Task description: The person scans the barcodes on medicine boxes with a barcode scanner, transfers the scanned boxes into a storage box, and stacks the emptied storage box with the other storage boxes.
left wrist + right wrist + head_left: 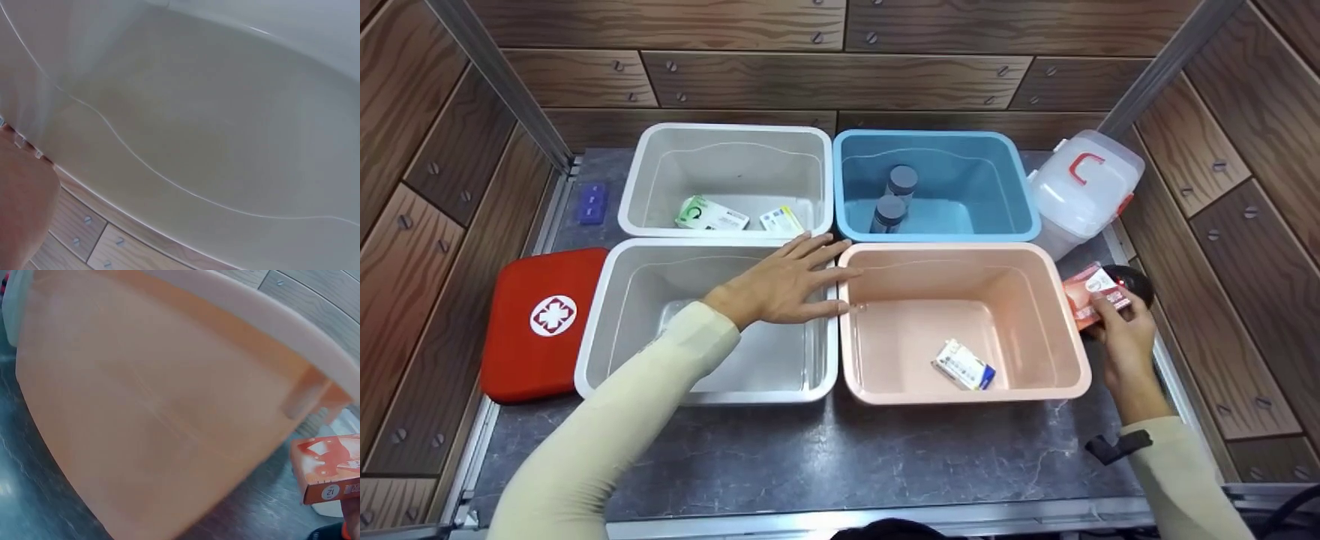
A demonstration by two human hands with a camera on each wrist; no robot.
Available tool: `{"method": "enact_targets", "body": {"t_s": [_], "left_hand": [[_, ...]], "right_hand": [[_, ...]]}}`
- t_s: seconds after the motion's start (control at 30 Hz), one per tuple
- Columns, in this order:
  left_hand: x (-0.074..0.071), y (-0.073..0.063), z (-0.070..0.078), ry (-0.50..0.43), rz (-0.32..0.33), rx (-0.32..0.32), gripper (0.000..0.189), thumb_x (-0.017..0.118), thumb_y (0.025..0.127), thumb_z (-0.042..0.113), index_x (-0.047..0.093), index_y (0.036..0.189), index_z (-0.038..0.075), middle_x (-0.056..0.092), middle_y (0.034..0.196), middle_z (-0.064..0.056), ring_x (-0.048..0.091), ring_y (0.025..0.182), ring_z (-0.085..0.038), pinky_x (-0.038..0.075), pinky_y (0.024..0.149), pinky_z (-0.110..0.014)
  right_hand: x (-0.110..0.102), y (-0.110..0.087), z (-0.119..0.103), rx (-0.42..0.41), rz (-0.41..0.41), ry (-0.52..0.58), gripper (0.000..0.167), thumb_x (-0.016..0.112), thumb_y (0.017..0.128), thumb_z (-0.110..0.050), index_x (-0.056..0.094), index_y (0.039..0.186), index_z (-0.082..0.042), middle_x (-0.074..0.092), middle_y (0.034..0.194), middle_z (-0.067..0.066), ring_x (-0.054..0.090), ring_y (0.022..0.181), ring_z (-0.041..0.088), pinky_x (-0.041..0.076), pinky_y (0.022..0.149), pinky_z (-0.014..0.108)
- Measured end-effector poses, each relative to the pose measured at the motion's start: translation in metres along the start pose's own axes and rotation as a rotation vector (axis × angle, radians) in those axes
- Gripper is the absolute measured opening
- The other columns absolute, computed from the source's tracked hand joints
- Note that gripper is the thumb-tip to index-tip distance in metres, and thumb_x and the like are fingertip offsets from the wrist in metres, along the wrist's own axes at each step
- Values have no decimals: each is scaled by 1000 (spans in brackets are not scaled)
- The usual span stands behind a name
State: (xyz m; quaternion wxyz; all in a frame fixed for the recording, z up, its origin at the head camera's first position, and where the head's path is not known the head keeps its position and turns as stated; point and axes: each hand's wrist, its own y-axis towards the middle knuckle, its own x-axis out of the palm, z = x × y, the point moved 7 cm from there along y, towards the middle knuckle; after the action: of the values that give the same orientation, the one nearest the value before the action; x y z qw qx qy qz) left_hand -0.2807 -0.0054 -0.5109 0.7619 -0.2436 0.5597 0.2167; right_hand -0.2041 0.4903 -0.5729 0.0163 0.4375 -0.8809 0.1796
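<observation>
My right hand (1129, 337) pinches a small orange-red medicine box (1084, 294) outside the right wall of the peach bin (960, 397). Right behind that box is a black rounded device (1140, 281) with a small red light. The box's printed end (332, 491) faces the right wrist view. My left hand (787, 285) spreads its straight fingers over the rims where the front grey bin (712, 396) meets the peach bin; it holds nothing. Inside the peach bin lies a white and blue medicine box (962, 365).
Behind stand a light grey bin (727, 129) with two small boxes and a blue bin (930, 135) with two dark-capped bottles. A red first-aid case (525, 360) and purple pill organizer (592, 202) lie left. A clear lidded box (1099, 180) is back right.
</observation>
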Motion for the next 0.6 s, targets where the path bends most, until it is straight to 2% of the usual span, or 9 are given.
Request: {"method": "enact_targets", "body": {"t_s": [0.17,0.33,0.47,0.6], "left_hand": [[0,1,0,3,-1,-5,76,32,108,76,39,171,34,14,185,-2,7,173,-31,0,141,-47],[0,0,0,7,-3,-7,75,33,109,75,38,171,34,13,185,-2,6,173,-31,0,141,-47],[-2,0,1,8,2,-4,75,33,109,75,39,170,34,13,185,-1,7,172,-31,0,141,-47],[-1,1,1,3,7,1,74,34,109,75,41,170,33,14,185,-1,7,172,-31,0,141,-47]], "right_hand": [[3,-6,12,158,-25,169,23,66,107,-5,59,124,-17,76,92,-3,71,89,6,63,75,23],[3,-7,22,264,-66,232,10,65,108,-8,70,108,-17,78,89,0,74,83,11,64,75,25],[2,-6,29,327,-129,251,22,62,110,-10,78,95,-15,79,90,-1,74,84,12,64,77,26],[2,-4,37,404,-212,282,30,59,112,-14,80,90,-11,78,88,0,72,84,14,62,79,26]]}}
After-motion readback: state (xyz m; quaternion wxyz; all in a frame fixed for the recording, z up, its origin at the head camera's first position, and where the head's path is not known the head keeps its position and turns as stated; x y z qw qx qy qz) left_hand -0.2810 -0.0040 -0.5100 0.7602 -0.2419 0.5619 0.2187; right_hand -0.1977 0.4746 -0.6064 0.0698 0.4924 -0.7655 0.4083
